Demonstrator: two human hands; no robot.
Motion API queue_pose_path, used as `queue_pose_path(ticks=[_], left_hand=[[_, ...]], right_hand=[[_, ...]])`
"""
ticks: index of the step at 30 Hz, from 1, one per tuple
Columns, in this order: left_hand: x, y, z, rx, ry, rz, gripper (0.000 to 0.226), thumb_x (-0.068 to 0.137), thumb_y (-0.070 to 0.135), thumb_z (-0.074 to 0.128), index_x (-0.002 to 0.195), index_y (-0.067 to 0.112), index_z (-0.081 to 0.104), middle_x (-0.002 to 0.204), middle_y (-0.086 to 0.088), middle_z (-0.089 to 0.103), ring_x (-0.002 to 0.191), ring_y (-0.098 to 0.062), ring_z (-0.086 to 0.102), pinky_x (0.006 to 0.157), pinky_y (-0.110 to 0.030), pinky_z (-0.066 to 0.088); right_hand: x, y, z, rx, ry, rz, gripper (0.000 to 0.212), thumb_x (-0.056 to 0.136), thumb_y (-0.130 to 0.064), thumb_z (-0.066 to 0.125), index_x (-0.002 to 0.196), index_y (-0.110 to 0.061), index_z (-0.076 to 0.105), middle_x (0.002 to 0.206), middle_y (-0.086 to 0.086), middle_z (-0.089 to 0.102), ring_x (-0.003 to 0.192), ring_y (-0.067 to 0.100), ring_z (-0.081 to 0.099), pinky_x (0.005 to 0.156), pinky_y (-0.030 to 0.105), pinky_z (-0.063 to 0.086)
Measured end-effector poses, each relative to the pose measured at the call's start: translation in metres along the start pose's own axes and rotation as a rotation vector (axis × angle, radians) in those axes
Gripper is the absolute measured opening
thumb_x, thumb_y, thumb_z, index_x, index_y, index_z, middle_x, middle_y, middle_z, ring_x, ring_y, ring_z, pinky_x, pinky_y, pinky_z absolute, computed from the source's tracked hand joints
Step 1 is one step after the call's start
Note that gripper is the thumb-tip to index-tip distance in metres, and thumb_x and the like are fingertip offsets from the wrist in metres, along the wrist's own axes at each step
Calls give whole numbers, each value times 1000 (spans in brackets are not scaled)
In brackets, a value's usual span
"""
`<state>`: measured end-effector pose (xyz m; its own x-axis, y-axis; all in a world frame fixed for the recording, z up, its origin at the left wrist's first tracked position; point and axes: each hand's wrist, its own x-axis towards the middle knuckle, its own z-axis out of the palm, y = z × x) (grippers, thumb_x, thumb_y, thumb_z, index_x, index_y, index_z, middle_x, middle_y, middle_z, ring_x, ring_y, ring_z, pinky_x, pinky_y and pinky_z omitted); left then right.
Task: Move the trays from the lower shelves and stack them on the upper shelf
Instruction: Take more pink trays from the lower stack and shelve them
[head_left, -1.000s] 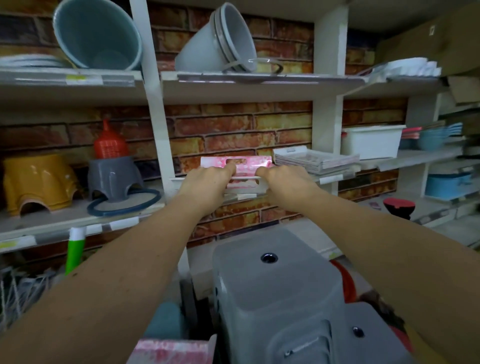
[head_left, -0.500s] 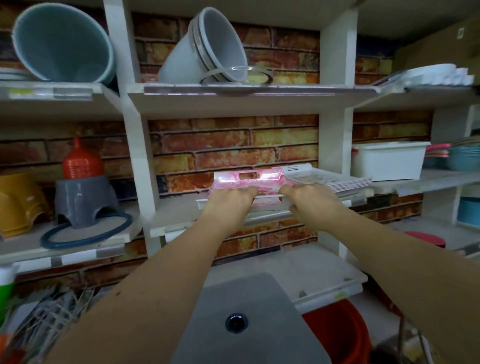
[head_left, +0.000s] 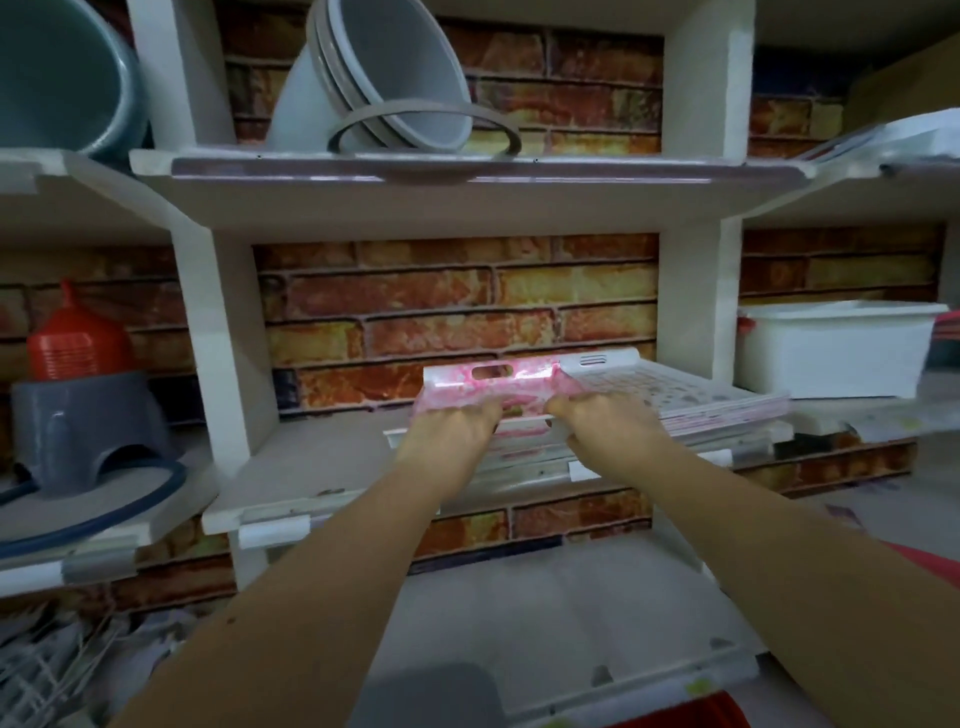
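**Pink tray gripped on middle shelf**

Shelf (head_left: 311, 467) spans the frame centre. White tray stack (head_left: 675, 389) sits at 3 o'clock of the pink tray (head_left: 488, 382), touching it. Near edge of the pink tray is pinched by left hand (head_left: 452, 431) and right hand (head_left: 608, 421), fingers curled over the rim.

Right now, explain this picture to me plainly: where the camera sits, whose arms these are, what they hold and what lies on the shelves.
There is no machine here. A camera worn on a person's head looks forward and down, so the two bare arms are the wearer's own. The left hand and right hand both grip a pink tray, over the middle shelf beside a stack of white slotted trays. Above, grey basins lean on the upper shelf. A white tub stands to the right, a grey stool to the left.
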<state>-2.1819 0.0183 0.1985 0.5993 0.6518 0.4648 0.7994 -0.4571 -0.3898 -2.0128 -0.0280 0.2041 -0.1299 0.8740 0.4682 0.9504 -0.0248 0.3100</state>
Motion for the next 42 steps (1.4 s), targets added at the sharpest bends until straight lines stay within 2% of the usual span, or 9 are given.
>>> queue_pose_path(ticks=[4,9,12,15,19,26,29,36,42], left_hand=[[33,25,33,0,-109,-79,39,86,-5,46,122,10,42,112,-9,64,104,-30,62,81,-38,48],[76,43,65,38,-177,-138,40,89,-3,43,127,10,40,114,-10,63,105,-29,62,82,-37,48],[93,48,85,91,-225,-139,37,88,-2,45,123,9,43,114,-10,63,102,-28,62,80,-36,49],[107,47,102,18,-220,-155,31,93,19,49,121,11,41,117,-9,60,106,-26,59,83,-35,47],[123,38,121,-21,-212,-200,43,96,41,42,128,12,39,122,-9,57,110,-25,55,87,-33,43],[137,39,165,-37,-371,-251,53,96,53,33,128,11,41,127,-9,53,114,-26,52,93,-36,40],[142,41,176,-38,-375,-268,49,97,50,31,127,13,43,127,-9,53,116,-27,51,96,-37,38],[141,39,169,-177,-402,-298,50,99,49,26,132,15,42,131,-11,51,120,-27,47,100,-38,34],[136,49,155,-419,-332,-419,49,101,42,23,144,19,32,145,-14,38,135,-30,32,113,-41,21]], right_hand=[[23,31,45,40,-64,-103,41,93,-8,46,132,-21,44,118,5,62,108,25,61,79,31,48],[55,63,88,99,-101,-170,41,94,-9,46,133,-21,44,125,3,60,112,24,59,82,31,46],[72,72,115,144,-98,-210,39,95,-5,46,131,-18,45,120,4,62,106,22,61,76,27,44],[88,75,137,186,-65,-230,41,95,-5,46,133,-17,43,119,4,62,106,21,61,78,26,43],[110,74,154,257,-51,-258,35,98,-27,44,132,-17,43,122,4,60,113,21,55,94,30,38],[129,61,195,290,-257,-196,57,94,-57,37,132,-16,44,127,7,55,118,22,49,98,35,35],[130,59,203,316,-291,-165,61,91,-61,39,130,-15,43,127,8,52,119,23,48,99,37,35],[133,58,201,317,-337,-155,55,88,-44,56,133,-18,38,131,8,48,123,25,44,103,39,32],[131,58,195,452,-355,-84,65,91,-58,42,145,-23,31,146,10,39,136,26,33,112,43,21]])
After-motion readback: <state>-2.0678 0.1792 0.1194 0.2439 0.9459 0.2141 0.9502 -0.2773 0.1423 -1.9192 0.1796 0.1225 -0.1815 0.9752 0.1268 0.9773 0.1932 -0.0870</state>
